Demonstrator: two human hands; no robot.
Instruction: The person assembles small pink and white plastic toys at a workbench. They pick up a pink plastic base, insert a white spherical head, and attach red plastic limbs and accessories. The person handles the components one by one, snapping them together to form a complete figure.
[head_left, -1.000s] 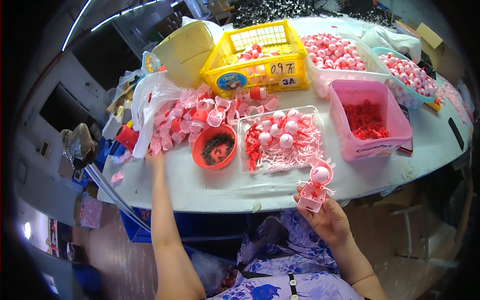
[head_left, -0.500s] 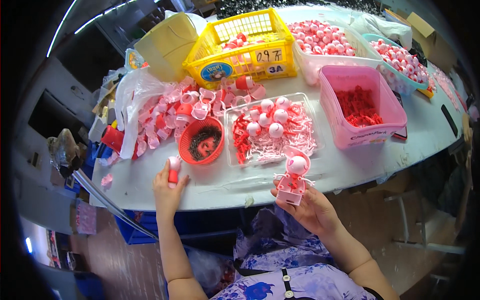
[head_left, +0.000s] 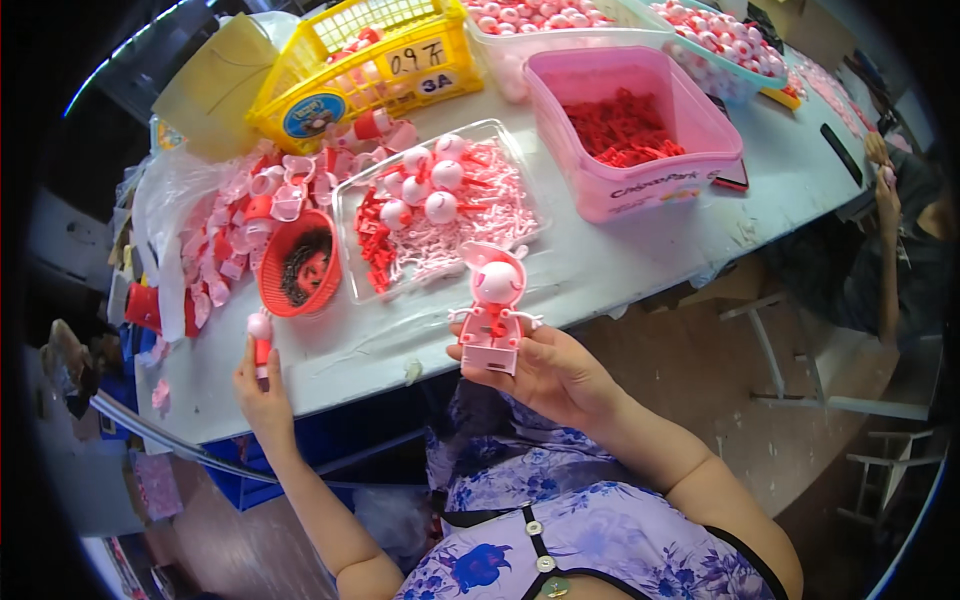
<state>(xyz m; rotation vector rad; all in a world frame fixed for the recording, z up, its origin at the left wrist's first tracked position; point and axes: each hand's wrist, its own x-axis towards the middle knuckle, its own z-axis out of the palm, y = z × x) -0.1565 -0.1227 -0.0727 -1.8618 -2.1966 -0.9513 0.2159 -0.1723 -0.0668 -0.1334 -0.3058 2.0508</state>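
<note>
Pink toy figure (head_left: 495,310) stands upright in the grasp of the right hand (head_left: 560,370), at the near edge of the worktop (head_left: 640,260). Its front is open: a white round head sits inside an eared pink hood, red parts show at the chest, thin arms stick out to both sides, and the base is box-shaped. The fingers support it from below and behind. The left hand (head_left: 265,395) pinches a small pink-and-red piece (head_left: 261,335) between thumb and fingers, just in front of the red basket (head_left: 293,308); whether that piece also rests on the surface, I cannot tell. Of the two hands, neither is free.

Dark small parts lie in the red basket. Just to its right, a clear tray (head_left: 345,240) holds white balls (head_left: 440,207), red pieces and a spread of thin pink parts (head_left: 500,190). Left of the tray, a heap of pink and red shells (head_left: 268,185) reaches up to a yellow crate (head_left: 365,103). Farther right stands a pink bin (head_left: 600,190) with red parts inside; behind it are a whitish tub (head_left: 580,45) and a teal basin (head_left: 720,70), both filled with balls.
</note>
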